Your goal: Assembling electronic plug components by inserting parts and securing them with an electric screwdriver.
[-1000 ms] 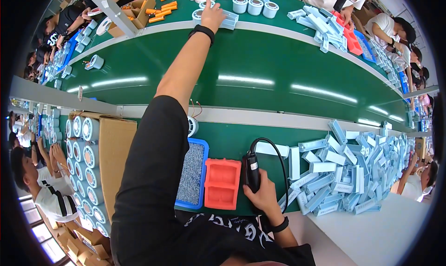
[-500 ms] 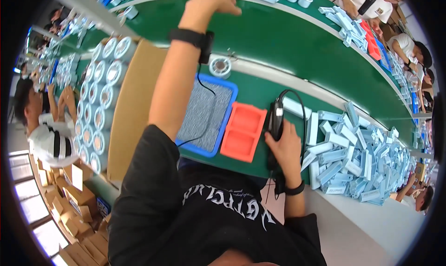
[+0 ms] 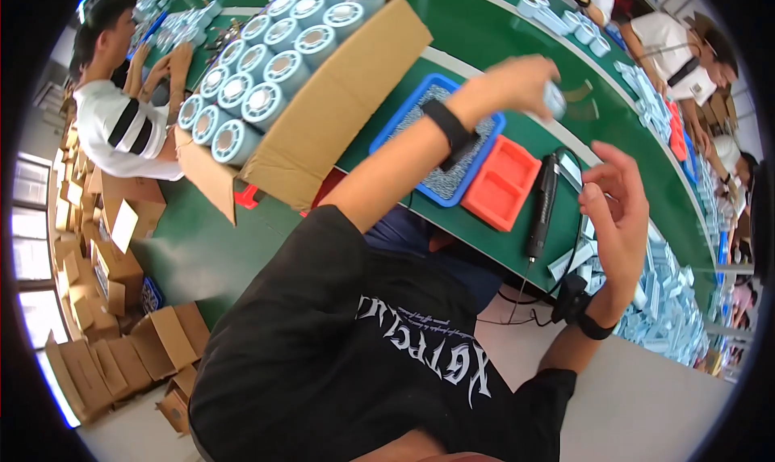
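My left hand (image 3: pixel 521 87) reaches over the far side of the bench, its fingers closed on a light blue round part (image 3: pixel 554 100); motion smears the fingertips. My right hand (image 3: pixel 620 208) is raised with fingers apart and nothing in it, above the right part of the bench. Beside it a black electric screwdriver (image 3: pixel 544 208) with a cable lies next to a red two-compartment tray (image 3: pixel 502 183). Left of that, partly under my left forearm, is a blue tray (image 3: pixel 442 197) of small metal pieces, probably screws.
A cardboard box (image 3: pixel 347 99) packed with light blue round parts (image 3: pixel 282 66) stands at the left. Light blue long pieces (image 3: pixel 666 301) are heaped at the right, partly behind my right arm. Co-workers sit at the left (image 3: pixel 121 131) and far right (image 3: pixel 674 54).
My right hand has let go of the screwdriver and lifted off it. My left hand has come down from the far side onto the round part. The whole view has swung leftward.
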Demonstrator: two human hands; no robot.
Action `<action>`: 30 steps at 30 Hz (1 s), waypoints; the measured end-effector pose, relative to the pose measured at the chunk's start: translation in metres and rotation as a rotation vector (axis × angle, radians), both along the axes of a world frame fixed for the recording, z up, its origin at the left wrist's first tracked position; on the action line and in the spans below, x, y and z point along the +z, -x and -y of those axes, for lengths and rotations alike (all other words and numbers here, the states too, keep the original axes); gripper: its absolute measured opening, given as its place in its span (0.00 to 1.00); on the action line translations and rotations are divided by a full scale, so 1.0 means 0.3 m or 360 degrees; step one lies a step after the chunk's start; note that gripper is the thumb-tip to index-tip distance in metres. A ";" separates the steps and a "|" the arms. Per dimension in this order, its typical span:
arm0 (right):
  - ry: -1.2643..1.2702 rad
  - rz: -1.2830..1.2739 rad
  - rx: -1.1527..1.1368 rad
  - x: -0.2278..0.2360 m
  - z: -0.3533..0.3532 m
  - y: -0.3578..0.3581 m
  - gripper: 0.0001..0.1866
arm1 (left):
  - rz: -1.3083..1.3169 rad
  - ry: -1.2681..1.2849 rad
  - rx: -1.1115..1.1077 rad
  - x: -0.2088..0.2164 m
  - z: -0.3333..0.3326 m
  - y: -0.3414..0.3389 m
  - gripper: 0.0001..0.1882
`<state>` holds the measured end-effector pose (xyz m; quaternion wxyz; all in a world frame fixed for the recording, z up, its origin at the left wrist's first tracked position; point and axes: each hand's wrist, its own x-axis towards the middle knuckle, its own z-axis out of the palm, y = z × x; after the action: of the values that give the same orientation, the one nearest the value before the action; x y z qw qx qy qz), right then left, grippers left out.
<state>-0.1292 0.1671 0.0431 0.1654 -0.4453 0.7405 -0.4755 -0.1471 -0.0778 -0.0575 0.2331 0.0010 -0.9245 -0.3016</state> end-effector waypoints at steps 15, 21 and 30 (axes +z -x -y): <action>0.0001 -0.1576 0.1064 -0.066 0.935 -0.586 0.17 | 0.0155 -0.0632 -0.0204 -0.157 -0.173 -0.306 0.18; -0.0242 -0.1465 0.1114 -0.069 0.979 -0.603 0.20 | -0.0866 -0.0537 -0.0051 -0.567 -0.218 -0.059 0.18; 0.0012 -0.0559 0.0802 0.332 0.567 -0.161 0.36 | 0.0046 -0.0446 -0.0180 -0.327 -0.148 -0.172 0.30</action>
<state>-0.0809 -0.0031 0.1428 0.1460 -0.6908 0.6222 -0.3381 -0.0954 -0.0334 -0.1555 0.1998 -0.0142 -0.8753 -0.4402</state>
